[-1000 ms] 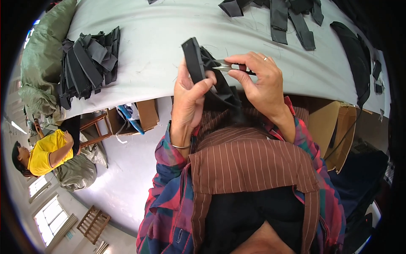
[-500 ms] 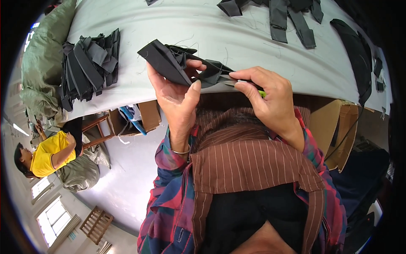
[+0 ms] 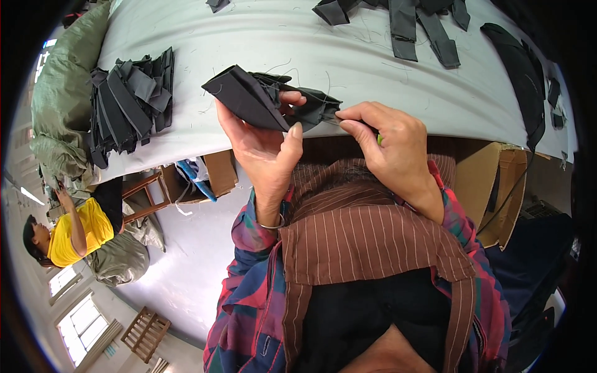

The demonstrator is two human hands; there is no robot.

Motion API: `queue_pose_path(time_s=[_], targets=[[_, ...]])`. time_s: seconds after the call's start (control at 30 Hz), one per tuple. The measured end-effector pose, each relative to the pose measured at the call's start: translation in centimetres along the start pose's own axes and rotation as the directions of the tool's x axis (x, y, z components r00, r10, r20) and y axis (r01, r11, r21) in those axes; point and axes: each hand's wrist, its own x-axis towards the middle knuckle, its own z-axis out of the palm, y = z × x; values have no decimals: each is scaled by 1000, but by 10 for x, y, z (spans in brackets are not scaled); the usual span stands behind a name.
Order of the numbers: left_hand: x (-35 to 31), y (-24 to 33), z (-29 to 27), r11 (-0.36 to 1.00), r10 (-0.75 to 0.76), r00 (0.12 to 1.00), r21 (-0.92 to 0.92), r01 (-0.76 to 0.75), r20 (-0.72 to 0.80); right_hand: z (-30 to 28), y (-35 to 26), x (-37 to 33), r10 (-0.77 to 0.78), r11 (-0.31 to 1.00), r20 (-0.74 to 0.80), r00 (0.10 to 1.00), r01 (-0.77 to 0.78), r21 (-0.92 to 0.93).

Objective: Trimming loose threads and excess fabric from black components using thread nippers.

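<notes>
My left hand (image 3: 266, 152) is closed on a folded black fabric strip (image 3: 245, 98) above the table's near edge. The thumb presses its lower edge, and the fingertips show behind the cloth. Loose threads curl up from the strip. Just to the right, my right hand (image 3: 398, 140) pinches a pair of thread snips (image 3: 380, 140); a bit of bright green handle shows by the fingers. Their thin metal tips point left, at the right end of the strip. Whether the blades touch the cloth I cannot tell.
A stack of black strips (image 3: 134, 102) lies left on the white-covered table (image 3: 205, 37), beside a green sack (image 3: 68, 81). More strips (image 3: 404, 31) are at the far side. A black piece (image 3: 516, 81) lies right. Below stands a cardboard box (image 3: 491, 193). A person in yellow (image 3: 87, 230) works at left.
The snips' tips have drawn slightly away from the middle of the strip toward its right end. My left hand has tilted the strip a little. The person at left has raised an arm.
</notes>
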Motion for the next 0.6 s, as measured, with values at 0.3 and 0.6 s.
queue_pose_path(time_s=[0.3,0.6], targets=[[-1,-2,0,999,24,1000,32,-23,-6,-2,-3,0,2,1000,21,1000,-2,24],[0,-4,-1,998,37,999,45,-37,-2,0,0,2,-13,1000,13,1000,12,13]])
